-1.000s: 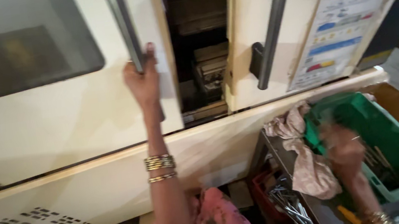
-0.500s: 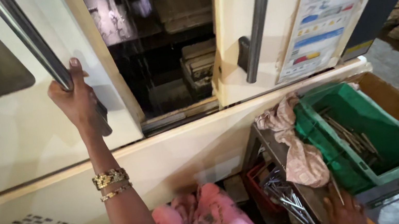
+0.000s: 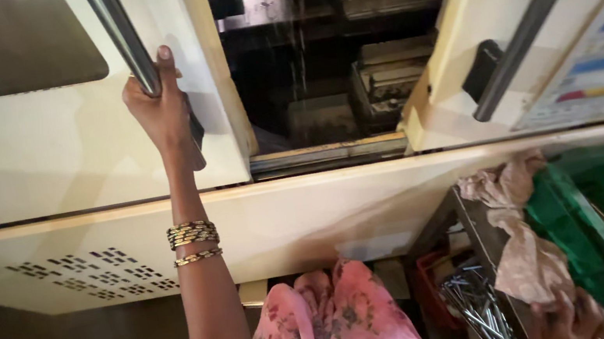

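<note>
My left hand (image 3: pixel 164 114) is raised and closed around the lower end of a long steel bar handle (image 3: pixel 117 30) on a cream sliding machine door (image 3: pixel 42 167); gold bangles circle that wrist. The door stands pulled to the left, and a dark machine interior (image 3: pixel 320 72) with metal blocks shows in the gap. My right hand (image 3: pixel 567 317) is low at the bottom edge, beside a crumpled beige rag (image 3: pixel 521 241) and a green plastic crate (image 3: pixel 571 234). Only its knuckles show, so its grip is unclear.
A second cream door (image 3: pixel 443 55) with its own bar handle (image 3: pixel 532 11) and a coloured chart sticker (image 3: pixel 602 64) is on the right. Below runs a cream panel with vent slots (image 3: pixel 88 274). Loose metal rods (image 3: pixel 478 302) lie beside the crate. Pink floral clothing (image 3: pixel 331 323) is underneath.
My left hand has slid the door leftward, widening the gap onto the machine interior. My right hand has dropped from the green crate to the bottom edge of the view.
</note>
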{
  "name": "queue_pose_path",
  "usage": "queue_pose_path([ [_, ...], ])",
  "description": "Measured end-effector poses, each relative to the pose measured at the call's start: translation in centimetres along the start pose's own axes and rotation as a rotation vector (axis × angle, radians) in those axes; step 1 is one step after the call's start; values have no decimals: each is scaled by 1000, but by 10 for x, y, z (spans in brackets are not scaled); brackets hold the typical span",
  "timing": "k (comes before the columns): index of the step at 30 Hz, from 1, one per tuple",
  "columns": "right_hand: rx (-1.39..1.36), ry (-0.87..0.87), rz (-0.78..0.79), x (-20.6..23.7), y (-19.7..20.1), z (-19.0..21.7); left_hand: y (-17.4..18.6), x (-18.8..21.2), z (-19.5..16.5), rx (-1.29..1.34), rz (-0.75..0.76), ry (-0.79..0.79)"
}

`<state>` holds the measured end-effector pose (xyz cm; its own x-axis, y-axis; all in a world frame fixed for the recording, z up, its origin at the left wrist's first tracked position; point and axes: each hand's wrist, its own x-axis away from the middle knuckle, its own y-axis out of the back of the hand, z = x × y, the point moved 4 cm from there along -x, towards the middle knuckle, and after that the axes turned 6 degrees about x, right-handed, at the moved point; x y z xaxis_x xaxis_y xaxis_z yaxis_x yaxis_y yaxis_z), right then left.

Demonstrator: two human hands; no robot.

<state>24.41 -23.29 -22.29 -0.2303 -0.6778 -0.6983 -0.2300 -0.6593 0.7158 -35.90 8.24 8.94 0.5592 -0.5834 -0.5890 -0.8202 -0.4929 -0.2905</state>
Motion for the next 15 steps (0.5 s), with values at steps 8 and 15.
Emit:
queue_pose_path([
  [8, -358, 215, 45, -99, 25, 166, 24, -18, 3, -72, -39, -30],
  [15, -616, 384, 67, -158, 33, 262, 37, -27, 6, -89, -58, -52],
])
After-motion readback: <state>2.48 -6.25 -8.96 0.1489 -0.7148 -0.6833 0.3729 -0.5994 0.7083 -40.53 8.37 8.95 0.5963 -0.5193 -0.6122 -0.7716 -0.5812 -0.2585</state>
